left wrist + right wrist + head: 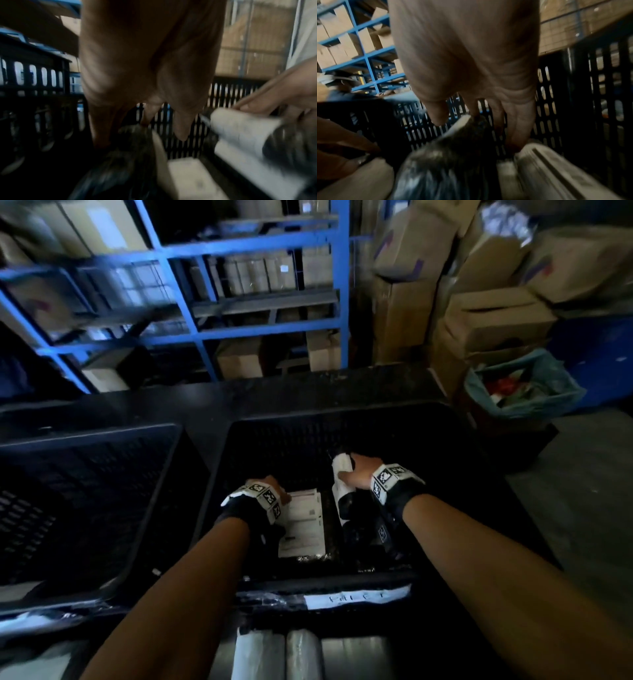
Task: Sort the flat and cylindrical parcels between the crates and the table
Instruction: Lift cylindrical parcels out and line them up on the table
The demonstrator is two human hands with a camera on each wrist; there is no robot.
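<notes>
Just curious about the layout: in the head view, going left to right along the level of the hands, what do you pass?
Left crate → left hand → flat parcel → rolled parcel → right hand.

A dim storeroom. Blue steel shelving [239, 251] fills the back wall and holds brown cardboard cartons [102, 231] on several levels. To its right stand stacked cardboard boxes [493, 316], some open, several marked with purple tape. Beside them a bin lined with a blue-green bag [524, 385] holds mixed waste. Grey concrete floor [582, 474] shows at the right; light is low and cool.
</notes>
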